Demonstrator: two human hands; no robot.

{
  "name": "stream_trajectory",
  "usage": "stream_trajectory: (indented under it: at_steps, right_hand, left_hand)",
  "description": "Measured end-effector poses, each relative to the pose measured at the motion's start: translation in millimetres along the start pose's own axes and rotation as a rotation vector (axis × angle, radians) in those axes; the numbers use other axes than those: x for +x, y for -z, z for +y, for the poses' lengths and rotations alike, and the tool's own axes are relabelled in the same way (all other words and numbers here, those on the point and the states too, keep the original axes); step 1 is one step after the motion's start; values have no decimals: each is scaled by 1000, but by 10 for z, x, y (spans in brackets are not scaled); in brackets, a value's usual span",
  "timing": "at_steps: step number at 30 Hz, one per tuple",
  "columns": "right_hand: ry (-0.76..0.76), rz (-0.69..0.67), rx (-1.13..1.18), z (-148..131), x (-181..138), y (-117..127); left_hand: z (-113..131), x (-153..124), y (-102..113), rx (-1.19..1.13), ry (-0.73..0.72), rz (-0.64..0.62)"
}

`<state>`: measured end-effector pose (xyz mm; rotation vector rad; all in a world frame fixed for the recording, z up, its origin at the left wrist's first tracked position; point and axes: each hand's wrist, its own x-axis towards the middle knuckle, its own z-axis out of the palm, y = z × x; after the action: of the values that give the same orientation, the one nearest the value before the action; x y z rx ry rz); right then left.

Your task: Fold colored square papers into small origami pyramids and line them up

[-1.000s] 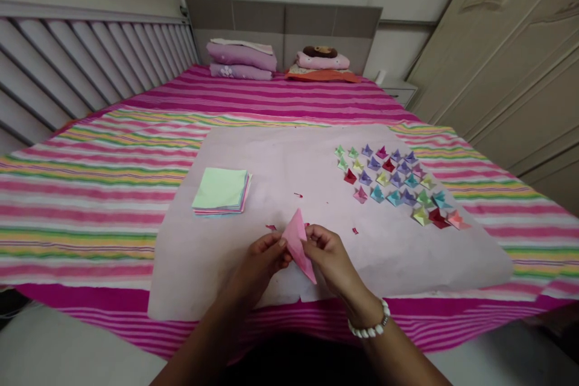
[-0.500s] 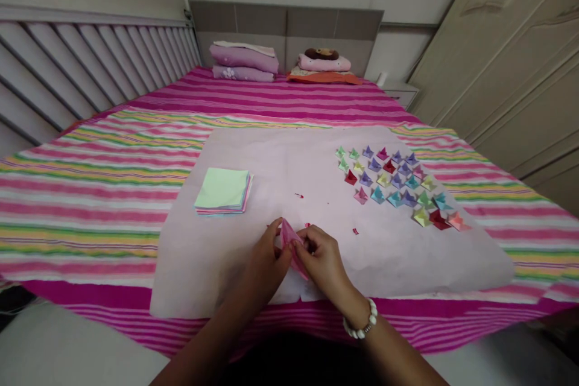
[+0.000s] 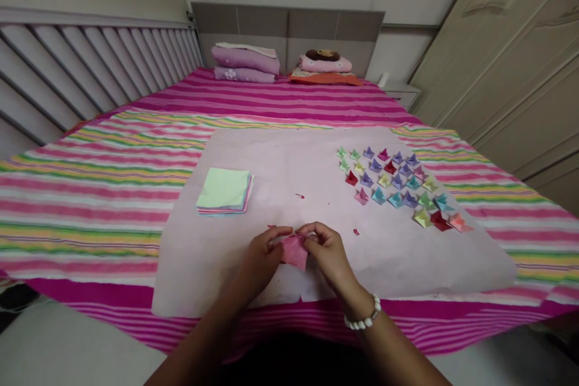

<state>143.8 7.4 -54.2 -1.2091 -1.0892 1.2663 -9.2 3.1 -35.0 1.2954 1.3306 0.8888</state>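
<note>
A pink folded paper (image 3: 295, 253) is held between my two hands, low over the large pale sheet (image 3: 289, 163). On its left side, my left hand (image 3: 263, 256) pinches it with thumb and fingers. My right hand (image 3: 326, 251), with a white beaded bracelet (image 3: 363, 315) on the wrist, grips the right side. Both index fingers lie along the paper's upper edge. Small red scraps rest near the hands, one red scrap (image 3: 356, 231) to the right and a thin red piece (image 3: 300, 196) beyond them.
A stack of square papers (image 3: 224, 188), light green on top, lies to the left. Several folded paper boats (image 3: 395, 199) in many colours stand in rows at the right. Folded bedding (image 3: 245, 61) sits by the headboard (image 3: 262, 24). A slatted rail (image 3: 99, 66) borders the bed's left side.
The pink paper has turned from an upright, narrow view to a wider, flatter one. My fingers have shifted to its upper edge on both sides.
</note>
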Motion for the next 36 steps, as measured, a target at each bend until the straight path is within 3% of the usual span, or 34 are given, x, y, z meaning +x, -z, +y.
stream_trajectory:
  at_steps: [10,17,21,33,36]
  right_hand:
    - [-133,19,327,-131,-3,29]
    - [-108,-125,373,-138,-41,48]
    - [-74,-139,293,-51,-68,8]
    - [-16,-105,95,-11,-116,-23]
    - [-2,-79,83,-39,-134,-22]
  left_hand:
    - [45,-29,63,-452,19,-227]
    - [44,-7,-14,-534,130,26]
    - [58,-13,-44,-601,193,38]
    - [118,-58,-3,-400,-27,-8]
    - [103,-53,9,-404,-143,9]
